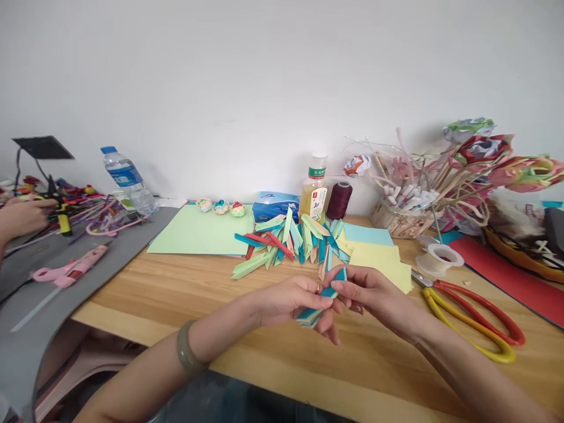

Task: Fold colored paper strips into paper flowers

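Between my two hands is a small stack of folded paper strips [315, 316], blue on top with pale edges below. My left hand [293, 302] is closed on its lower left end, thumb on top. At the upper right end my right hand [368, 291] pinches the same stack between thumb and fingers. The stack is held tilted above the front of the wooden table [247, 352]. Just behind my hands lies a loose heap of folded paper strips [286, 238] in green, blue, red and peach.
Red-and-yellow scissors [473, 317] and a spool [439, 258] lie at right. Behind stand a glue bottle [314, 191], a thread cone [339, 201] and a basket [403, 220] with paper flowers. At left are a pink glue gun [73, 267], a water bottle [127, 179] and another person's hand [26, 217].
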Demonstrator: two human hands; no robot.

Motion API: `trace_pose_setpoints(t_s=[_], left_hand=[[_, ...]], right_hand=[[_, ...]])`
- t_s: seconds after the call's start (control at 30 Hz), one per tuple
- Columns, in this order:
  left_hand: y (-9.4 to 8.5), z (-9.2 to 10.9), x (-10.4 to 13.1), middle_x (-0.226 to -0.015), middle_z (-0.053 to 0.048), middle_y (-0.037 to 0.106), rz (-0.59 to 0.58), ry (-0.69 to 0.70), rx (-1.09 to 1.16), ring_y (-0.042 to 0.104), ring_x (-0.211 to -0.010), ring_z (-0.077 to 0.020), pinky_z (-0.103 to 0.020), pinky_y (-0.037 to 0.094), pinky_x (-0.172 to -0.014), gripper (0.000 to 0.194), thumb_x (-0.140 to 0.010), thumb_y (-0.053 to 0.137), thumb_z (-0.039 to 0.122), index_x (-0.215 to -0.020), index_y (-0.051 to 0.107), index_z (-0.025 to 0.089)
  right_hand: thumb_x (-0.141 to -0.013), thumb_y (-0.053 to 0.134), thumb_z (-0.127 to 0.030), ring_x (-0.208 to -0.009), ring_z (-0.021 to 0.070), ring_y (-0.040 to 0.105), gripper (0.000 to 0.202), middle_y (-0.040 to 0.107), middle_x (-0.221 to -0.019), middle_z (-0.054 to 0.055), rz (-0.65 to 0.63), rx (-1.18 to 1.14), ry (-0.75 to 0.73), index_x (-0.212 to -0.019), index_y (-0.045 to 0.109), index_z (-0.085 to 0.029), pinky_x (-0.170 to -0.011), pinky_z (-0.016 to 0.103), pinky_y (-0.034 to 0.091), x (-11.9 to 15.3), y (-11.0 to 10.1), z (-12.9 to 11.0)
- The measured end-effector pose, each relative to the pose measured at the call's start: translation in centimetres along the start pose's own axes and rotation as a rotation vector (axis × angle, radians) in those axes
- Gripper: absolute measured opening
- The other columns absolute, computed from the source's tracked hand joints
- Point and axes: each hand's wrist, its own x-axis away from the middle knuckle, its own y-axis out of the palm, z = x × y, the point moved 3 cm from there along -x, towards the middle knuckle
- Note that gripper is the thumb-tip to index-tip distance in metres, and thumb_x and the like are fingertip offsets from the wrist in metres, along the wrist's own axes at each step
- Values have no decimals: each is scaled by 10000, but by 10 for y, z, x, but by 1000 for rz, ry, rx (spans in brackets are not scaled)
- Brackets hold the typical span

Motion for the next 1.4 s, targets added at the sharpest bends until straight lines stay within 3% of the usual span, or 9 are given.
trace_pose_setpoints(t_s=[0.17,0.43,0.6,0.73,0.9,1.0,1.1,1.27,1.4], left_hand=[[0,3,-2,-697,-61,630,-5,-70,81,621,-663,-160,-341,436,-738,337,-677,708,384,-784,606,82],[7,1,-7,-500,94,324,-35,-17,226,296,-394,-33,-231,407,-518,191,-819,578,307,-765,522,133],[1,-13,-10,-562,19,534,64,-83,82,556,-531,-117,-310,448,-620,344,-703,667,436,-703,513,128],[0,-25,-14,-625,-9,587,78,-164,22,606,-584,-150,-305,436,-604,418,-660,672,511,-718,504,132],[8,-25,-23,-535,90,361,49,-163,79,296,-387,-18,-167,207,-407,292,-766,603,411,-742,468,153],[13,-24,-30,-533,100,294,74,-158,82,160,-382,-14,-199,54,-405,248,-814,540,377,-740,430,166],[13,-27,-37,-532,102,292,96,-166,22,158,-387,-19,-221,54,-423,244,-819,520,384,-748,417,175],[4,-33,-44,-530,103,308,176,-152,-1,199,-407,-25,-212,116,-442,254,-810,509,398,-749,414,171],[-1,-32,-50,-520,97,346,223,-127,-4,329,-438,-40,-218,268,-500,265,-776,548,398,-741,433,162]], right_hand=[[-767,609,-493,-530,82,423,334,555,-577,-26,4,43,46,-762,580,-160,-489,228,261,3,-3,-6],[-711,667,-492,-467,51,320,358,488,-567,-51,79,-116,76,-794,581,-154,-441,213,217,2,-8,-6],[-693,665,-521,-502,62,396,394,529,-593,-33,78,-43,68,-775,579,-145,-462,203,288,5,-3,7],[-714,615,-570,-514,74,414,427,558,-608,-24,76,40,43,-779,565,-152,-482,210,322,13,-3,17],[-747,522,-638,-528,83,433,489,567,-629,-6,116,152,15,-791,553,-152,-505,219,358,22,-10,18],[-753,501,-649,-518,88,455,514,576,-632,2,160,262,14,-809,588,-146,-481,217,378,24,-19,19],[-747,514,-641,-510,108,486,533,588,-619,8,276,437,7,-883,630,-140,-455,227,394,31,-42,21],[-860,442,-473,-724,208,569,356,630,-837,83,703,863,-53,-926,630,-178,-619,323,447,64,-120,12],[-862,468,-313,-937,294,536,247,600,-1035,136,701,1300,-169,-876,677,-182,-738,432,438,81,-158,3]])
